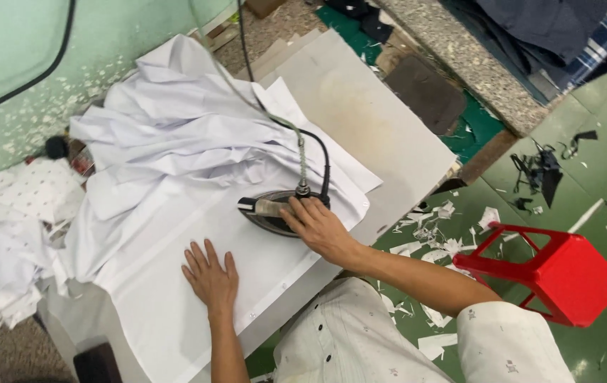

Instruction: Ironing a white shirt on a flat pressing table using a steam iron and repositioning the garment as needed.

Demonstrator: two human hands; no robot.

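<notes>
A white shirt (176, 163) lies spread over a padded ironing table (374, 120), bunched at the far end and flat near me. My right hand (318, 227) grips the handle of a dark electric iron (275, 211) that rests on the flat white cloth. The iron's black cord and a spring-wrapped hose (302, 159) rise from its back toward the top of the view. My left hand (210, 275) lies palm down, fingers spread, on the cloth to the left of the iron.
A red plastic stool (559, 273) lies tipped on the green floor at right, among white fabric scraps (431, 234). A heap of white cloth (6, 227) sits at left. Dark garments (544, 28) are piled at the top right.
</notes>
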